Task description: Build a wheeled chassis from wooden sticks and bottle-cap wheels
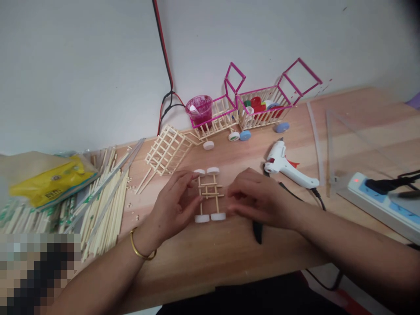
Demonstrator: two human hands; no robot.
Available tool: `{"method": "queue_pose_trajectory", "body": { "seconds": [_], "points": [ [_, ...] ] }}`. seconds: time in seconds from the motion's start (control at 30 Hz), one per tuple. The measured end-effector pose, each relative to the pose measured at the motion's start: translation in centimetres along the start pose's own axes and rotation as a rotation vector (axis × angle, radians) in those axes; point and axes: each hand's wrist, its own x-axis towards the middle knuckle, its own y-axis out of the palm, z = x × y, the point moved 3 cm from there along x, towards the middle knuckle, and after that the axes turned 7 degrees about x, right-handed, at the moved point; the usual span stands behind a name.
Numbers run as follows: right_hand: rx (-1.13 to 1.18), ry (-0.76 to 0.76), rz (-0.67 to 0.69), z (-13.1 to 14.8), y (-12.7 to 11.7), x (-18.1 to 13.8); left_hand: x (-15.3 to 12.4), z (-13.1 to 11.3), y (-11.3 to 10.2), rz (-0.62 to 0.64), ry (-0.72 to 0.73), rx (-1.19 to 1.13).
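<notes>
A small stick frame (210, 194) with white bottle-cap wheels (218, 216) at its corners lies on the wooden table between my hands. My left hand (175, 199) is at its left side, thumb and fingers apart, the thumb tip close to the near-left stick; whether it touches cannot be made out. To the right of the frame, my right hand (259, 197) hovers with loosely curved, parted fingers and nothing visible in them. Behind my right hand lies a white glue gun (288, 165) on its side, its cable trailing under that hand.
At the back stand stick carts with magenta rails (265, 107), one holding bottle caps, and a magenta-stained cup (199, 109). A bare stick lattice (169, 150) leans nearby. Left are bundled sticks (108, 210), metal rulers and a yellow packet (54, 181). A power strip (377, 201) is right.
</notes>
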Motion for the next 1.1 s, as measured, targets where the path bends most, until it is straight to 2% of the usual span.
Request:
{"method": "queue_pose_trajectory", "body": {
  "seconds": [0.13, 0.37, 0.57, 0.97, 1.1],
  "points": [
    [0.01, -0.066, 0.217, 0.8, 1.0, -0.4, 0.0, -0.2, -0.2, -0.003, -0.002, -0.026],
    [-0.041, -0.036, 0.331, 0.7, 2.1, -0.8, -0.1, 0.1, 0.0, 0.063, -0.014, -0.023],
    [-0.035, -0.024, 0.327, 0.9, 2.2, -0.8, 0.1, -0.1, 0.1, 0.083, 0.006, -0.009],
    [0.002, -0.051, 0.301, 0.8, 2.3, -0.8, -0.1, -0.2, 0.2, 0.084, 0.166, 0.081],
    [0.042, -0.023, 0.22, 0.7, 1.8, -0.6, -0.1, -0.4, 0.1, 0.101, 0.198, 0.159]
  ]
}}
